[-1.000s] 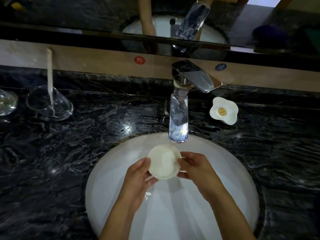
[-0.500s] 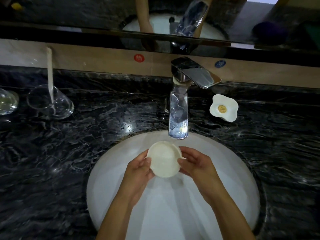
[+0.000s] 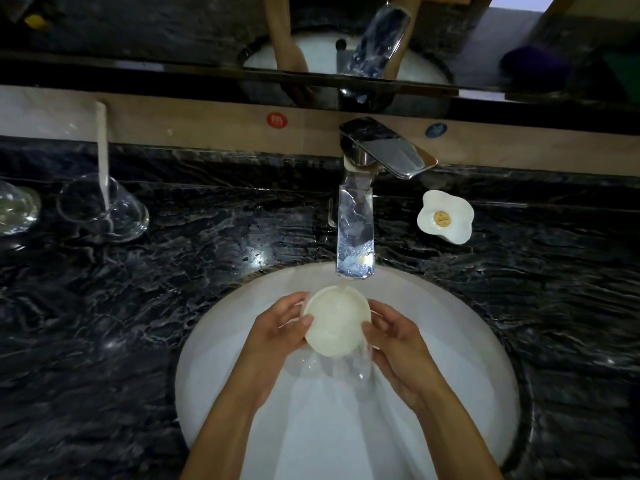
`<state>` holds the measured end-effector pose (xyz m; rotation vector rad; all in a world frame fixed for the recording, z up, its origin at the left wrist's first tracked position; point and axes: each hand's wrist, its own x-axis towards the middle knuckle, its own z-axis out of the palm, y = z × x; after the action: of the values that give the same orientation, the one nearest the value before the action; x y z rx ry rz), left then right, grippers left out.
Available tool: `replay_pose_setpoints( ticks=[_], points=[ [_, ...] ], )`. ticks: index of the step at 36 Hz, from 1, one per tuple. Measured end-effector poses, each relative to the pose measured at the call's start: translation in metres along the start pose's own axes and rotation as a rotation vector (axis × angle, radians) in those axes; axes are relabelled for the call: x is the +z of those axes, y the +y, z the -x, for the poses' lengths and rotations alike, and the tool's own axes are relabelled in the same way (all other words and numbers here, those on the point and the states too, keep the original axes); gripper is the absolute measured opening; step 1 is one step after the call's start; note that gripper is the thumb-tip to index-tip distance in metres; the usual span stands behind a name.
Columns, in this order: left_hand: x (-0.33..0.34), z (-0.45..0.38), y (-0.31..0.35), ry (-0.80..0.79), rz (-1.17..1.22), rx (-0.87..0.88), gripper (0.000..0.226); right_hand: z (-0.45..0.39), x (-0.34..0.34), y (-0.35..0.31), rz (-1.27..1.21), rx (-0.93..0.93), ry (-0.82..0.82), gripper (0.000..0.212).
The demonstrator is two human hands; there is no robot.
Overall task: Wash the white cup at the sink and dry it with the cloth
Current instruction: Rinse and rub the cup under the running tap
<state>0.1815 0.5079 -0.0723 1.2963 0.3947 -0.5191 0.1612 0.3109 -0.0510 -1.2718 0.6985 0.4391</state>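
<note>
The white cup (image 3: 336, 320) is held over the white sink basin (image 3: 467, 341), just below the chrome tap spout (image 3: 355, 237). Its open mouth faces up towards me and is tipped slightly to the lower right. My left hand (image 3: 277, 336) grips its left side and my right hand (image 3: 398, 344) grips its right side. Water runs from the spout into the cup and spills over the lower right rim into the basin. No cloth is in view.
Black marble counter (image 3: 173, 289) surrounds the basin. A flower-shaped white soap dish (image 3: 445, 216) sits right of the tap. At the left stand a clear glass (image 3: 100, 209) holding a white stick and another glass (image 3: 15, 211). A mirror runs along the back.
Both hands lifted the cup a little closer to the spout. Water now overflows from the cup's lower right rim, where before little spill showed.
</note>
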Motion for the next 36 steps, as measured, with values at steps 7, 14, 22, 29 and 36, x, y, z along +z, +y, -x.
replay_pose_setpoints(
  ticks=[7,14,22,29,36],
  points=[
    [0.008,-0.004,-0.011,-0.043,0.136,-0.074,0.031,0.008,0.001,-0.010,0.075,-0.126,0.035,0.030],
    [0.016,-0.005,-0.014,-0.044,0.158,-0.225,0.024,0.000,-0.002,-0.018,0.195,-0.067,0.100,0.015],
    [0.012,-0.008,0.004,0.020,-0.057,-0.118,0.025,-0.002,-0.005,0.001,0.045,0.078,-0.009,0.027],
    [0.003,-0.005,-0.001,-0.048,-0.022,-0.047,0.031,0.000,-0.004,0.008,-0.023,-0.041,0.101,0.034],
    [0.013,-0.007,-0.013,-0.044,0.220,-0.142,0.029,0.005,-0.005,-0.009,0.042,-0.166,0.109,0.033]
  ],
)
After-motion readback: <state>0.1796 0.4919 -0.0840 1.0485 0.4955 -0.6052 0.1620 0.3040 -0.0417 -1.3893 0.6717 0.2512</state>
